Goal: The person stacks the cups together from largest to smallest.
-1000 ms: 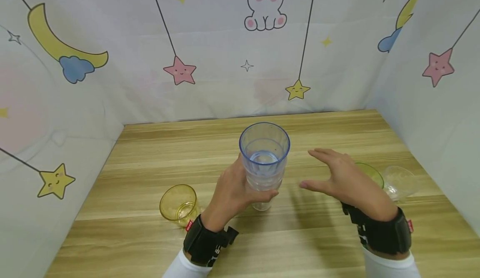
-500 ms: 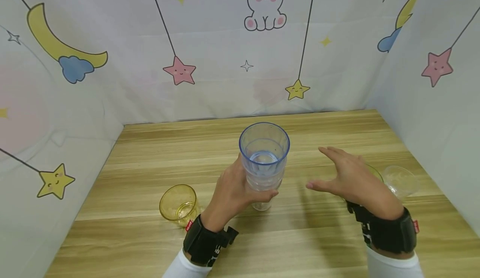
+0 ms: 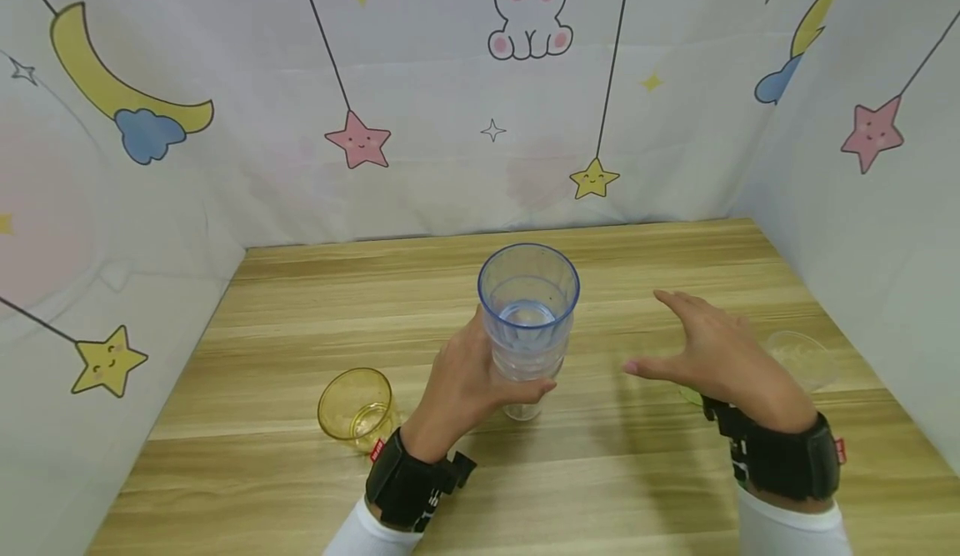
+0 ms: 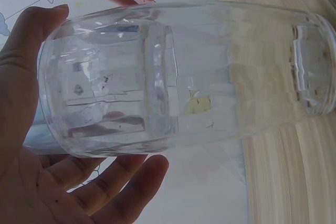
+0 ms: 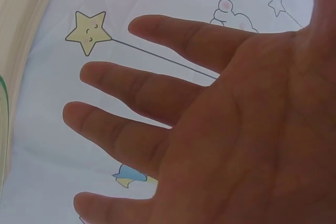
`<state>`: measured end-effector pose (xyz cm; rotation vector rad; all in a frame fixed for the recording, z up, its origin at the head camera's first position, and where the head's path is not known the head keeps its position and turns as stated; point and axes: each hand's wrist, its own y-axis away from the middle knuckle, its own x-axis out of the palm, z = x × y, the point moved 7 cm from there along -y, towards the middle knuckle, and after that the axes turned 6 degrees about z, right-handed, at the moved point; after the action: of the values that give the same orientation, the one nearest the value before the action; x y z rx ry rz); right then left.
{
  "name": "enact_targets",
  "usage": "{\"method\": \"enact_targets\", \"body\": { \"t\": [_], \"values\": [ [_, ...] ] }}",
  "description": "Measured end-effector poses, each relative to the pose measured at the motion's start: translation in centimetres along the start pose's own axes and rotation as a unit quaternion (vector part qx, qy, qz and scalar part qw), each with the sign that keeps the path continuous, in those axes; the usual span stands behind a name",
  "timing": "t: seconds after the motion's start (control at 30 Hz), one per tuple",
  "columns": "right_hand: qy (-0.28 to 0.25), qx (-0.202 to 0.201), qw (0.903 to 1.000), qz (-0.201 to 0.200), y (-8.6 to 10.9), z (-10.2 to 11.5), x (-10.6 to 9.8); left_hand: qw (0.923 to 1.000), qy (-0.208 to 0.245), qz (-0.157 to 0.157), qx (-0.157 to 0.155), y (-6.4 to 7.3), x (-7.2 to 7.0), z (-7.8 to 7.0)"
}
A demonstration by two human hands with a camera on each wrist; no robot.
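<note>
My left hand [image 3: 459, 385] grips a stack of two tumblers, thumb on the near side. The upper tumbler [image 3: 528, 268] is bluish with a blue rim, sunk into a clear tumbler [image 4: 205, 66] whose base stands over the wooden table in the left wrist view. To the right, my right hand [image 3: 716, 352] hovers with fingers and thumb spread and nothing in its grasp; its palm [image 5: 247, 129] faces the right wrist view. Beneath it, a green glass [image 3: 691, 395] is mostly hidden, with a sliver of green rim at the left edge of the right wrist view.
A yellow glass [image 3: 356, 406] stands left of my left wrist. Beyond my right hand is a low clear glass [image 3: 806, 360], partly covered by it. White printed cloth [image 3: 435, 197] walls in the wooden table [image 3: 300, 306] at the back and sides.
My right hand has drifted right, away from the stacked tumblers, and now covers most of the green glass. My left hand and the tumblers have stayed in place.
</note>
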<state>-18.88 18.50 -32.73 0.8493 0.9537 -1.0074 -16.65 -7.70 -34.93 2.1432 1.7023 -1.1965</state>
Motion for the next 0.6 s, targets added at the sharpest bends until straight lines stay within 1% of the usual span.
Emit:
{"method": "enact_targets", "body": {
  "t": [0.2,0.33,0.6],
  "values": [
    [0.009,0.021,0.9996,0.014,-0.2,-1.0,0.0,1.0000,0.003,0.000,-0.001,0.0,0.0,0.0],
    [-0.007,0.034,0.9991,0.026,-0.1,-1.7,0.0,1.0000,0.004,-0.002,0.000,0.0,-0.1,0.0],
    [-0.038,0.044,0.9974,0.041,0.1,-3.1,0.0,1.0000,0.006,-0.001,-0.002,0.0,-0.1,0.0]
  ]
}}
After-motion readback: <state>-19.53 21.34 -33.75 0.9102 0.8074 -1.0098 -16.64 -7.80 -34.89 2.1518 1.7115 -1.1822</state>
